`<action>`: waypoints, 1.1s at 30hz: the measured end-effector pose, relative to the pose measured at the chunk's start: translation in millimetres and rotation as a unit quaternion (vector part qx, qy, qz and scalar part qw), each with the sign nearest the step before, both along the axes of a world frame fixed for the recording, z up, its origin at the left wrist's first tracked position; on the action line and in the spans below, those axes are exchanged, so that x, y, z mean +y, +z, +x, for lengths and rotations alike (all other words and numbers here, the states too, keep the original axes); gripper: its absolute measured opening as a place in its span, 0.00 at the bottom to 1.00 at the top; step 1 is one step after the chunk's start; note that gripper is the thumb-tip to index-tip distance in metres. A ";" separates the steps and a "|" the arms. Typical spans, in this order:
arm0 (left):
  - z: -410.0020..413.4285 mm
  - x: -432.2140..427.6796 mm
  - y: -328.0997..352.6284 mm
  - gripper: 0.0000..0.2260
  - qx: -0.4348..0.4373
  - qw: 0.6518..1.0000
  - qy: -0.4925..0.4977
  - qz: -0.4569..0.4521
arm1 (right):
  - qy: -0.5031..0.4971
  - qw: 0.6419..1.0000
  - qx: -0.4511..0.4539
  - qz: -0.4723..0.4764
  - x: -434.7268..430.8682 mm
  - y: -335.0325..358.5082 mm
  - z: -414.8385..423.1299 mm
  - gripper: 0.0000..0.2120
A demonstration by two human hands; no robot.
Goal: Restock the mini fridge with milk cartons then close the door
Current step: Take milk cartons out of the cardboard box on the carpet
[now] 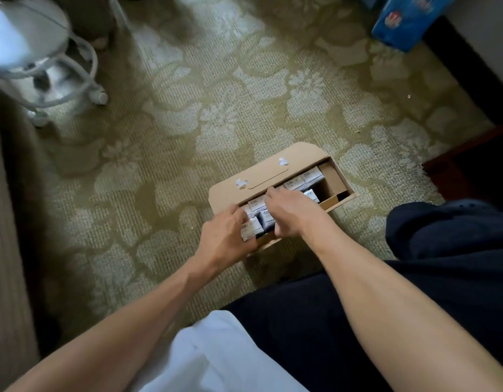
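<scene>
An open cardboard box [261,172] lies on the patterned carpet in front of my knees. Several small white milk cartons [311,175] stand packed in it, with an empty gap at its right end. My left hand [223,236] grips a milk carton [251,229] at the box's near left corner, fingers curled over its top. My right hand [291,212] reaches into the middle of the box, fingers curled down round cartons there; what it holds is hidden under the hand. No fridge is in view.
A white wheeled stand [46,77] with tubing sits at the far left. A blue package [404,21] lies at the far right by a dark wooden edge [468,145]. My dark trousers [442,236] are at the right.
</scene>
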State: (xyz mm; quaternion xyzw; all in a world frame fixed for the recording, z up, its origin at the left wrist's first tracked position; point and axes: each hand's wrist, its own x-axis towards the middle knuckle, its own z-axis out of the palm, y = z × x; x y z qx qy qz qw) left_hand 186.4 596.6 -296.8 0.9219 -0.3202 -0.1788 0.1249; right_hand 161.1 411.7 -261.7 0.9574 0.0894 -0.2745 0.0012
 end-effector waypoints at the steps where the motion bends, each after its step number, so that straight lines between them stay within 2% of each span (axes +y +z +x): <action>1: -0.2 -0.1 7.3 0.22 0.005 1.000 0.002 -0.007 | -0.017 1.000 0.001 0.016 -0.3 6.5 -3.2 0.20; 3: 0.6 0.1 23.2 0.24 0.007 1.000 0.001 -0.009 | -0.036 0.999 -0.014 0.033 0.2 21.2 -10.0 0.18; 8: 2.0 -2.1 60.7 0.17 -0.008 0.999 -0.015 -0.031 | -0.125 0.985 -0.058 0.105 5.7 57.9 -27.8 0.13; 14: -3.5 -7.1 107.3 0.14 -0.053 0.992 -0.041 -0.106 | -0.203 0.957 -0.130 0.161 -5.2 98.0 -60.1 0.15; 18: -3.3 -24.2 139.6 0.16 -0.081 0.984 -0.084 -0.136 | -0.270 0.925 -0.181 0.196 -16.8 121.7 -78.5 0.19; 22: -2.7 -54.4 171.2 0.16 -0.101 0.974 -0.110 -0.173 | -0.313 0.893 -0.242 0.213 -36.1 147.0 -97.3 0.17; 25: -4.5 -86.4 195.3 0.17 -0.103 0.960 -0.139 -0.222 | -0.342 0.868 -0.302 0.196 -59.9 171.9 -116.2 0.17; 33: -44.0 -196.5 267.5 0.17 -0.135 0.909 -0.241 -0.313 | -0.425 0.771 -0.446 0.159 -127.9 239.2 -188.3 0.17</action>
